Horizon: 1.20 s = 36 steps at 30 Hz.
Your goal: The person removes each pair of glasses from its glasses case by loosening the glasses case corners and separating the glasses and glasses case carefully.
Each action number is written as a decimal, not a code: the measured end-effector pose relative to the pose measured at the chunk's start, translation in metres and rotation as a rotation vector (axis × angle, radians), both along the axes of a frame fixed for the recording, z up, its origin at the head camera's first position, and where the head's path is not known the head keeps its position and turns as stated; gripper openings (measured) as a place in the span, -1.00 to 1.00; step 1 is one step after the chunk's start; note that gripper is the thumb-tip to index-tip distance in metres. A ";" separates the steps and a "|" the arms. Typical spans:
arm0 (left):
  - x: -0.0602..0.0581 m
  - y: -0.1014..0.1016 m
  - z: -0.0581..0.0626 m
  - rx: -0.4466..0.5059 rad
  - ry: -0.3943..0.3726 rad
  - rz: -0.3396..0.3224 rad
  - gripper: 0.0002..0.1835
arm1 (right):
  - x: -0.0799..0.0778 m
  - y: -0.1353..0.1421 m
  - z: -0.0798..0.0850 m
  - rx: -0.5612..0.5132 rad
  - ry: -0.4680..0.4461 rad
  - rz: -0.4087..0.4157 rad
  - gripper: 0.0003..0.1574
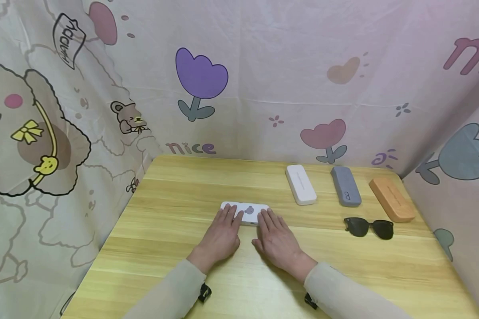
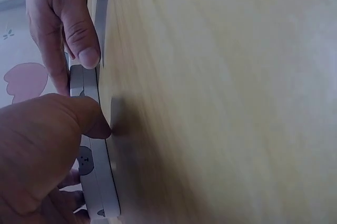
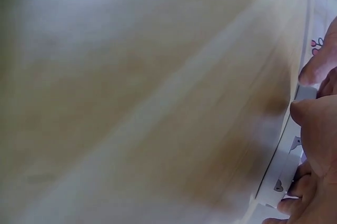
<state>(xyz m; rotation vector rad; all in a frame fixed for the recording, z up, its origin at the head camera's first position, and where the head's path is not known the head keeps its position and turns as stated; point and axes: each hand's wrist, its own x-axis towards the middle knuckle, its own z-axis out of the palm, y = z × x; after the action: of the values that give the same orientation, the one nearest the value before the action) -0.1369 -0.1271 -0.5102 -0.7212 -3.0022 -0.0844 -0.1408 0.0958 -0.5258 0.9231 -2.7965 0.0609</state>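
Note:
A white glasses case (image 1: 249, 217) printed with a grey bear lies closed and crosswise on the table. My left hand (image 1: 221, 237) rests its extended fingers on the case's left part. On the right end lie the straight fingers of my right hand (image 1: 278, 241). Both thumbs point inward on the near side, apart from each other. In the left wrist view the left thumb (image 2: 95, 116) overlaps the long side of the case (image 2: 100, 192). The right wrist view shows small prints along the case's side (image 3: 275, 176), with fingertips at its top.
Toward the back right, a white case (image 1: 301, 185), a grey-blue case (image 1: 346, 186) and an orange case (image 1: 392, 199) lie in a row. Black sunglasses (image 1: 369, 227) sit in front of them. Printed curtains (image 1: 255, 133) hang behind and beside the wooden table (image 1: 159, 248).

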 end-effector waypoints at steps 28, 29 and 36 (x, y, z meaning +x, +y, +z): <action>-0.018 0.005 0.002 0.024 -0.112 0.078 -0.28 | -0.016 -0.016 0.001 0.050 -0.037 -0.033 -0.06; -0.018 0.006 0.002 0.021 -0.115 0.080 -0.27 | -0.016 -0.017 0.001 0.059 -0.038 -0.034 -0.06; -0.018 0.013 0.002 -0.026 -0.124 0.080 -0.31 | -0.022 -0.024 0.001 0.078 -0.049 -0.032 -0.10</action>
<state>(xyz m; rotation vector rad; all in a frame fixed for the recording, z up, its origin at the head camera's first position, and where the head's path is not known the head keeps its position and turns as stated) -0.1554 -0.1143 -0.5085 -0.6197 -3.1516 -0.0897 -0.1629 0.0718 -0.5249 0.9061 -2.8766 -0.0308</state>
